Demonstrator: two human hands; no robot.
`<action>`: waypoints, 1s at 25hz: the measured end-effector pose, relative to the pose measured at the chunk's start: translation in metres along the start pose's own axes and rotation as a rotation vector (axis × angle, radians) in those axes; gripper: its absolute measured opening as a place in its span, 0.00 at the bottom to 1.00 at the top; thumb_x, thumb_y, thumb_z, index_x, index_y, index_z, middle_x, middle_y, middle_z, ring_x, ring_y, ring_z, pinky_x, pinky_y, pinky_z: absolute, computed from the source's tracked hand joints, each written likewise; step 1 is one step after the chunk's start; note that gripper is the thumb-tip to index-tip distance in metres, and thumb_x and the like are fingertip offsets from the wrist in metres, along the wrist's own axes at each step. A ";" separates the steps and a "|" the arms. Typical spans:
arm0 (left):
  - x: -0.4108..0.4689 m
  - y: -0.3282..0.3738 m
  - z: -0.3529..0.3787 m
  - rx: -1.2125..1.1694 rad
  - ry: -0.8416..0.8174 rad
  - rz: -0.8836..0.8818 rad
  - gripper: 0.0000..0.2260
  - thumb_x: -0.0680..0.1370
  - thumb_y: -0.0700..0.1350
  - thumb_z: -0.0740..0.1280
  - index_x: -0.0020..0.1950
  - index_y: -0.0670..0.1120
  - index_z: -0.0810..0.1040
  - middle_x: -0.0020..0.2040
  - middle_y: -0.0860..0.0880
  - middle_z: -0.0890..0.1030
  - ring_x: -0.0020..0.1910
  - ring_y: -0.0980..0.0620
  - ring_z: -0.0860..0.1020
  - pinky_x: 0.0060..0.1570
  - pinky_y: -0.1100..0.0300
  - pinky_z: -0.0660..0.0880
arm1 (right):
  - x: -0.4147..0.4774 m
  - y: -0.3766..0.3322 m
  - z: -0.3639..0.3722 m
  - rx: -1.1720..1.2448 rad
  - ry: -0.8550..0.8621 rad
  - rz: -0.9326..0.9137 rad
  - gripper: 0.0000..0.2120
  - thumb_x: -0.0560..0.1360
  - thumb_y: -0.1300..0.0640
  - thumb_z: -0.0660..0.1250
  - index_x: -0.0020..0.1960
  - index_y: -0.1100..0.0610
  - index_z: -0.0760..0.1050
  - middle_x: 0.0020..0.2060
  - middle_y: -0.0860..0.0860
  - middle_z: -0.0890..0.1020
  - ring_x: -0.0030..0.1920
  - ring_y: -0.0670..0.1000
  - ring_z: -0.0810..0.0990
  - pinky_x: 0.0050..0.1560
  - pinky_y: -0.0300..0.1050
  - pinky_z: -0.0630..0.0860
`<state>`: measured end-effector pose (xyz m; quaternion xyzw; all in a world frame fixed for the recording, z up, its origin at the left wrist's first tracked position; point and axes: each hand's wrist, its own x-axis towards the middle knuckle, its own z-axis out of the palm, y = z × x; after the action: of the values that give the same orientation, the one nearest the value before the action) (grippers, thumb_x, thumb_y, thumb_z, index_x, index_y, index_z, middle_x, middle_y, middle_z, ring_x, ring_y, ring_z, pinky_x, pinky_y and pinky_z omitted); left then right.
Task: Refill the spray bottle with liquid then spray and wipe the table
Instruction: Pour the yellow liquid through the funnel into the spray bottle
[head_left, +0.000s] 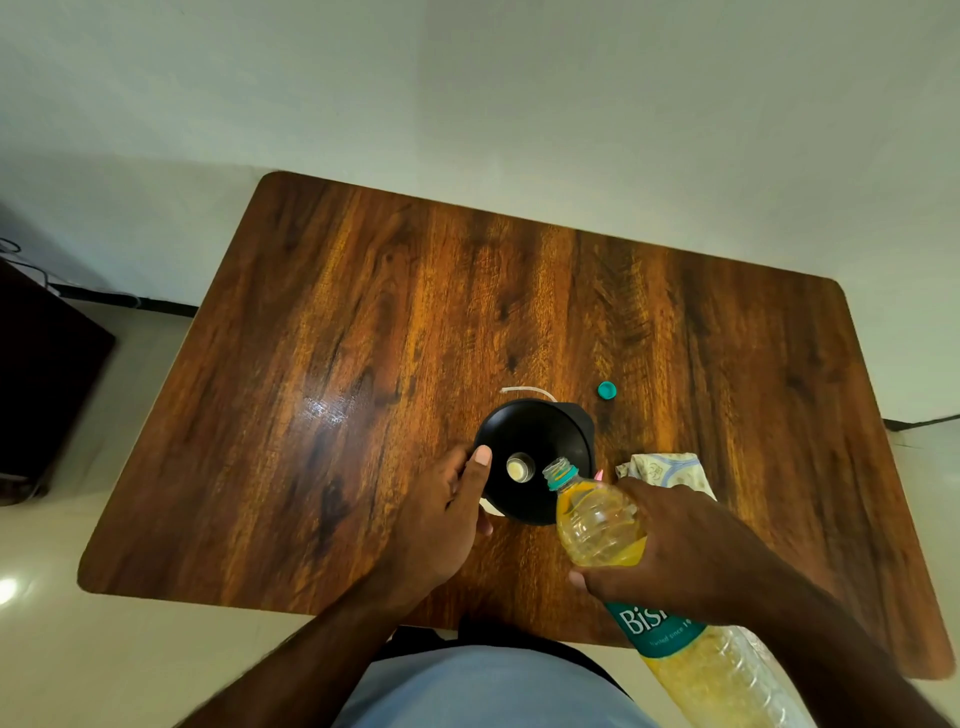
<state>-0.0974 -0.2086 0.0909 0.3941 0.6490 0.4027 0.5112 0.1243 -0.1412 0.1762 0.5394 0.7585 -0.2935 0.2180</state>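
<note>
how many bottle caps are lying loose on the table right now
1. A teal cap lies on the table, beyond and right of the black funnel, apart from it. The funnel, cloth or hands might hide another.

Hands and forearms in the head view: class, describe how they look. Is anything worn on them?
Both forearms are bare up to the frame's edge: no sleeves show. The left hand and the right hand wear no gloves, and no rings, watch or bands are visible. The left thumbnail is short and pale. A light blue garment covers the body below.
</note>
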 end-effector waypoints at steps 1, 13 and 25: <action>0.000 0.001 0.000 -0.001 -0.002 -0.001 0.11 0.86 0.50 0.56 0.60 0.52 0.78 0.33 0.56 0.82 0.25 0.61 0.77 0.26 0.71 0.71 | 0.000 0.000 0.000 0.006 -0.001 -0.003 0.51 0.58 0.16 0.61 0.72 0.45 0.65 0.59 0.41 0.80 0.51 0.42 0.80 0.56 0.38 0.80; 0.000 0.004 -0.001 -0.017 -0.010 -0.006 0.11 0.86 0.49 0.57 0.61 0.52 0.78 0.33 0.58 0.82 0.26 0.61 0.77 0.26 0.72 0.70 | 0.002 -0.002 -0.005 -0.013 -0.014 -0.001 0.48 0.61 0.19 0.63 0.72 0.46 0.65 0.59 0.42 0.81 0.51 0.43 0.81 0.54 0.36 0.79; 0.001 0.004 -0.001 -0.012 -0.011 -0.001 0.12 0.86 0.49 0.56 0.60 0.49 0.79 0.33 0.60 0.82 0.25 0.62 0.77 0.26 0.71 0.70 | 0.001 -0.002 -0.006 -0.021 -0.017 -0.011 0.45 0.62 0.19 0.64 0.69 0.46 0.67 0.58 0.42 0.82 0.49 0.43 0.80 0.54 0.36 0.79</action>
<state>-0.0977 -0.2067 0.0943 0.3929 0.6438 0.4041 0.5175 0.1215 -0.1366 0.1806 0.5303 0.7628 -0.2912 0.2283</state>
